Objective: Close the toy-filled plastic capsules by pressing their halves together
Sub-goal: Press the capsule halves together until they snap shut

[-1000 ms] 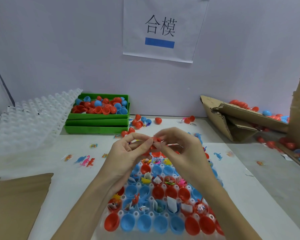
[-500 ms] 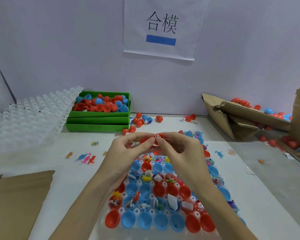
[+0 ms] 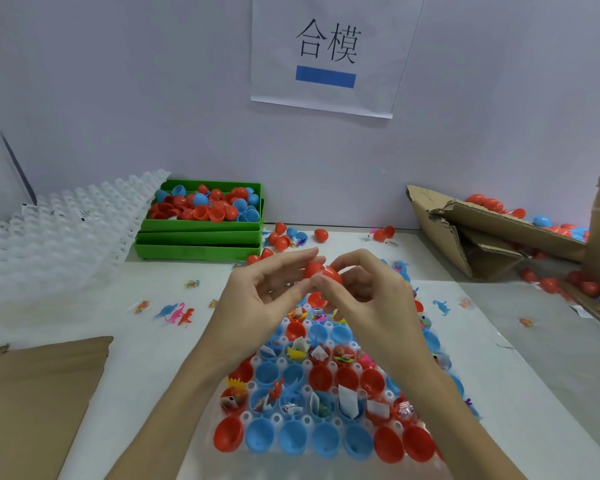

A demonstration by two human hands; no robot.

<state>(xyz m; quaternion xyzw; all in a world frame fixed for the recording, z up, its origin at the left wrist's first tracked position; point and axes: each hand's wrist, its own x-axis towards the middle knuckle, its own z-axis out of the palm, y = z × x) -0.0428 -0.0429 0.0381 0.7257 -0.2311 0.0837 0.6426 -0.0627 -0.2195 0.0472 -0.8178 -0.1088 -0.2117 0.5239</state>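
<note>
Tray point(image 3: 246, 418) of clear plastic nearest the viewer on the white worktop point(image 3: 146, 358), its cells seated with open red and blue capsule halves point(image 3: 293, 374); many hold small toys or folded paper slips, none yet capped. Brown cardboard sheet point(image 3: 32, 403) flat at near left.

Above the tray's far end, both hands raised and meeting. Red capsule point(image 3: 323, 273) held between them, clear of the tray. Left hand point(image 3: 257, 303) pinching one end with thumb and fingertips, remaining fingers extended. Right hand point(image 3: 364, 299) curled round the other end, thumb in front. Seam not visible; full closure cannot be confirmed.

Step in hand, by judgement: pressing the 2 halves of 1 capsule together. Next move calls for a square, firm squeeze along the capsule's axis until seated, then setting it aside and taking the next filled half from the tray. Bulk of the tray outstanding.

Beyond: loose toy dinosaurs point(image 3: 175, 313) on the worktop, stacked green bins point(image 3: 198, 249) with spare halves, white empty trays point(image 3: 56, 237) at left, torn cardboard box point(image 3: 465, 233) at right, paper sign point(image 3: 326, 53) on the wall.
</note>
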